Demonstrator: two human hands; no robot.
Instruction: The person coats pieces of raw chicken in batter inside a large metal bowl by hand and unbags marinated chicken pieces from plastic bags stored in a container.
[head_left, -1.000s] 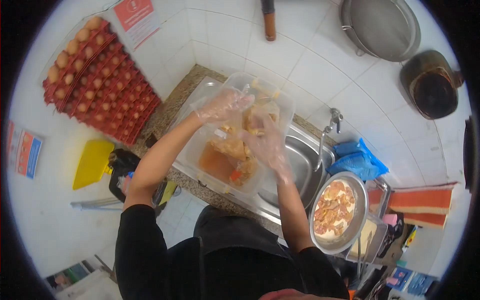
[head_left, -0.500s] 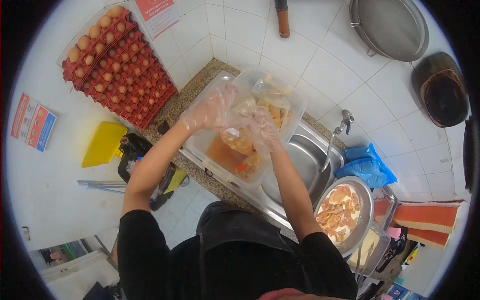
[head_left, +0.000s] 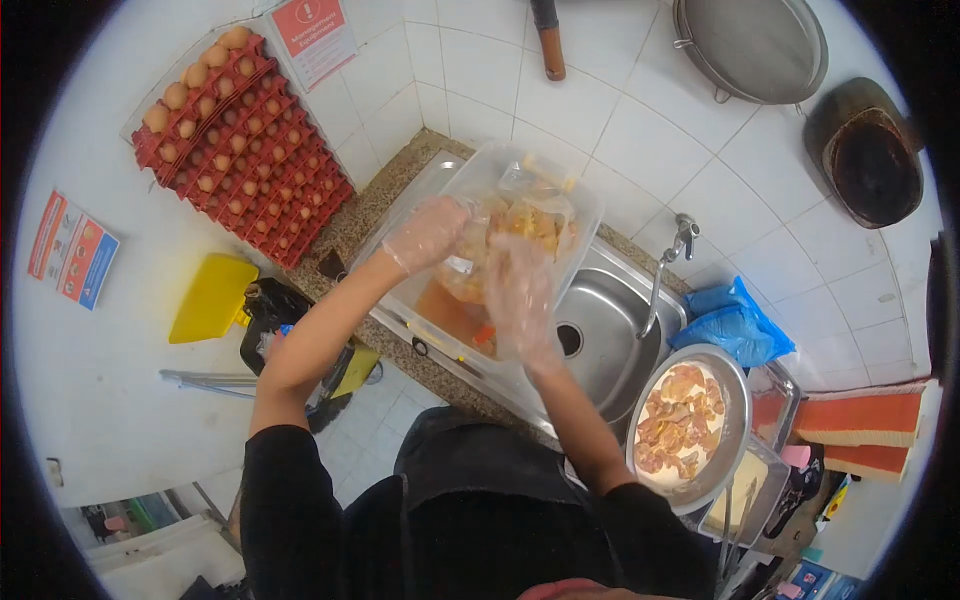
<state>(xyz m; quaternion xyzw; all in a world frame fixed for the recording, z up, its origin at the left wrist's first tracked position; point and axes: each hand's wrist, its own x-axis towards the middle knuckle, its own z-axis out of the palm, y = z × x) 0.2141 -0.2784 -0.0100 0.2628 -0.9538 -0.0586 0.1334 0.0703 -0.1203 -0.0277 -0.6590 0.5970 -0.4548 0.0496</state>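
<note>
A translucent plastic tub (head_left: 582, 222) rests on the steel drainboard beside the sink, with bagged yellowish pieces (head_left: 535, 225) and orange-brown liquid (head_left: 447, 312) inside. My left hand (head_left: 428, 235), in a clear plastic glove, is over the tub's left part, its fingers curled together at a clear bag; what they pinch is too small to make out. My right hand (head_left: 520, 300), gloved too, hangs over the tub's right part, blurred, its fingers stretched out beside the bags. Part of the liquid and bags is hidden behind it.
The steel sink (head_left: 610, 340) and tap (head_left: 680, 235) are right of the tub. A metal bowl of meat pieces in white mix (head_left: 680, 420) and a blue bag (head_left: 735, 325) stand further right. Egg trays (head_left: 250, 150) are stacked at left, above a yellow dustpan (head_left: 208, 298).
My right hand has come away from the bag near my left hand and opened, moving lower over the tub. My left hand has stayed at the bag. The camera view has shifted slightly.
</note>
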